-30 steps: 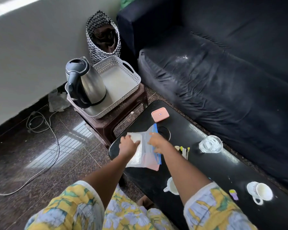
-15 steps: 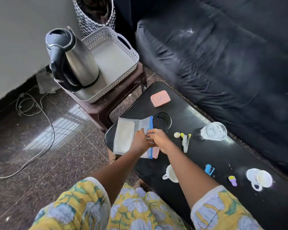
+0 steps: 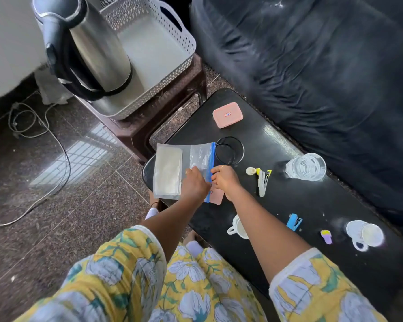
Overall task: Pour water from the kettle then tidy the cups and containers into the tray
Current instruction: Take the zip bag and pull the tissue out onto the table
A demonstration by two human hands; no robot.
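While your two hands meet near the middle, your left hand [image 3: 194,183] and right hand [image 3: 224,178] both pinch the blue strip of a clear plastic bag [image 3: 184,168], which lies flat at the 9 o'clock end of the black worktop [image 3: 312,205]. At 11 o'clock the shiny kettle [image 3: 89,45] stands inside the white tray [image 3: 163,43], on a brown stool [image 3: 168,108]. A pink box [image 3: 227,115] sits at 12 o'clock. A glass of water [image 3: 305,166] stands at 2 o'clock. One white cup [image 3: 239,227] sits near your right arm, and another cup [image 3: 364,234] lies at 4 o'clock. A dark sofa [image 3: 323,66] fills the far side. A grey wire [image 3: 33,135] curls on the shiny stone floor [image 3: 56,205].
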